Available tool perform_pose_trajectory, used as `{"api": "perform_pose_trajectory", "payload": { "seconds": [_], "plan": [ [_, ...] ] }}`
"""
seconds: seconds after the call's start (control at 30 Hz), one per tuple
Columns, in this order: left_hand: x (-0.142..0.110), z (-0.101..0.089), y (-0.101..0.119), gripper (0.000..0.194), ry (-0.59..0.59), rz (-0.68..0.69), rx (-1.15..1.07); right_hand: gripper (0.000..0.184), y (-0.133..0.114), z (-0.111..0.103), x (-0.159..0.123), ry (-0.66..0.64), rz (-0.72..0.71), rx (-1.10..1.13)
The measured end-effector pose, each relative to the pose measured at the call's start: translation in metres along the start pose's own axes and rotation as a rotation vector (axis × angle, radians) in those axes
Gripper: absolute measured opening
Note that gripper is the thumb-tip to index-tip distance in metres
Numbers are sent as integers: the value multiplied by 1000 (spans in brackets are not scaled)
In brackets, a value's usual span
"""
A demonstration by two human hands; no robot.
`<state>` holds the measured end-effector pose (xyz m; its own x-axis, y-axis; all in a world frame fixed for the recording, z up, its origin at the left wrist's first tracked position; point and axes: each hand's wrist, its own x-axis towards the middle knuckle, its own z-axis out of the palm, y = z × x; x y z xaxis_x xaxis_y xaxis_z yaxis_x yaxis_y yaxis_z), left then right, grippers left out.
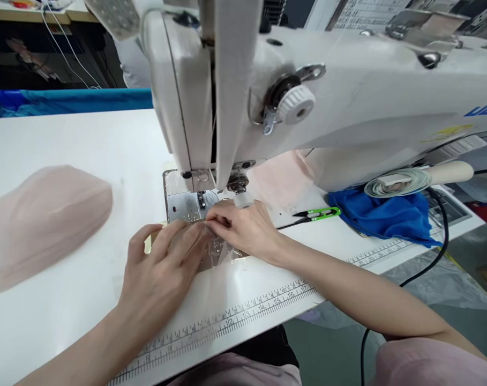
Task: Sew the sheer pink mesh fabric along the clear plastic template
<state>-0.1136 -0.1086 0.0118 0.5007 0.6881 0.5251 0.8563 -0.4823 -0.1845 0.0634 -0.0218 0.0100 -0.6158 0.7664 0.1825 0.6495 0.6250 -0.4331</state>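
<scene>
Just in front of the presser foot (pixel 201 199), both hands meet at a thin, see-through piece of fabric (pixel 219 254). My left hand (pixel 163 262) has its fingers bent over the fabric, index fingertip at its upper edge; its thumb is hidden. My right hand (pixel 253 228) pinches the same edge between thumb and index finger, with the wrist coming from the right. The fabric hangs sheer over the metal needle plate (pixel 179 206) and the white table below. Above the hands stands the white sewing machine head (pixel 179 96).
Left lies a pale pink sheer cloth piece (pixel 62 214); another pink piece (pixel 283 177) is under the machine arm. Green thread snips (pixel 323 214), a blue cloth (pixel 383 217) and a rolled tape (pixel 398 182) lie right. A printed ruler (pixel 243 320) runs along the table's front edge.
</scene>
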Motion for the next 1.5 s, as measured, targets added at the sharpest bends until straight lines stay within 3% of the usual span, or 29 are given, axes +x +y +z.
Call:
{"api": "perform_pose_trajectory", "payload": {
  "seconds": [0.13,0.3,0.4,0.67,1.5],
  "plan": [
    [2,0,0,24,-81,8,-39,28,6,-1,0,54,-23,-136],
    [5,6,-7,28,-115,-32,-77,27,8,-4,-9,173,-229,-340],
    [5,9,-8,31,-128,-39,-77,24,5,-3,-14,200,-283,-428],
    [4,8,-2,37,-151,-87,-56,29,5,-2,-12,95,-250,-529],
    [7,12,-6,42,-197,-131,-107,30,9,-2,-7,70,-208,-534]
  ]
}}
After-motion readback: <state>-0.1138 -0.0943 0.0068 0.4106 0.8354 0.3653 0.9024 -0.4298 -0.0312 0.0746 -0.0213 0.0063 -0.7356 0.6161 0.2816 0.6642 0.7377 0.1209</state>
